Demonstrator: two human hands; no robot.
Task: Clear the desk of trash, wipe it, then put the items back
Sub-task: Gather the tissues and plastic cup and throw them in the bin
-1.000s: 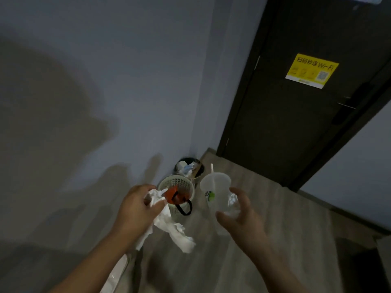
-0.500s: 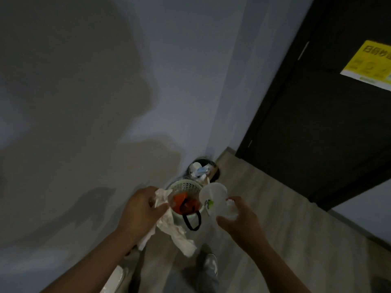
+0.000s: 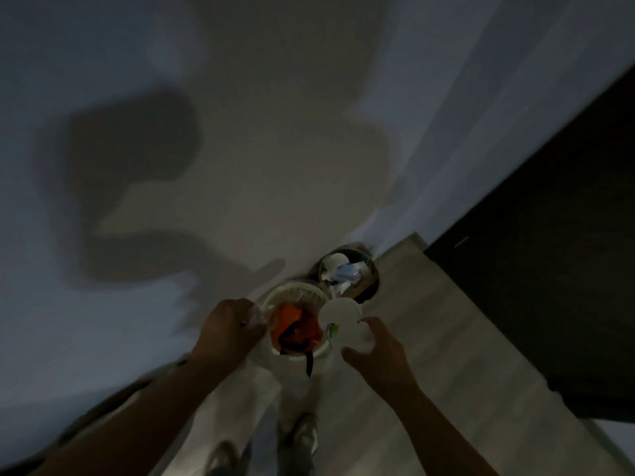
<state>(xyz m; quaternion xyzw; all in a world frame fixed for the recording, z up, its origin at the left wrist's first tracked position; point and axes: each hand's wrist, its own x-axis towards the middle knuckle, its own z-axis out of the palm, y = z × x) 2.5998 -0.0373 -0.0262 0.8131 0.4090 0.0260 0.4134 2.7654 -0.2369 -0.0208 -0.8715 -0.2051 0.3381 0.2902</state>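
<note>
Shadows of both arms fall across the wall, which fills everything from 9 to 12 o'clock. Whole shot is dim and a bit smeared, fyi.

Left hand is down around 7 o'clock, fingers curled tight round a wad of white tissue. Only a bit pokes out past the knuckles, right at the 9 o'clock edge of the basket. That's a white mesh one sitting on the floor, with something orange stuffed inside and a black strap hanging over its 6 o'clock rim.

Cup comes next, a pale plastic one with a lid and a small green mark on its side. It overlaps the basket's 3 o'clock rim. Right hand holds it from the 5 o'clock side, thumb and fingers curled round it.

Up at 1 o'clock from the basket there's a dark round bin against the wall, full of white and bluish scraps. One shoe shows at 6 o'clock. Dark door takes up the 3 o'clock side.
</note>
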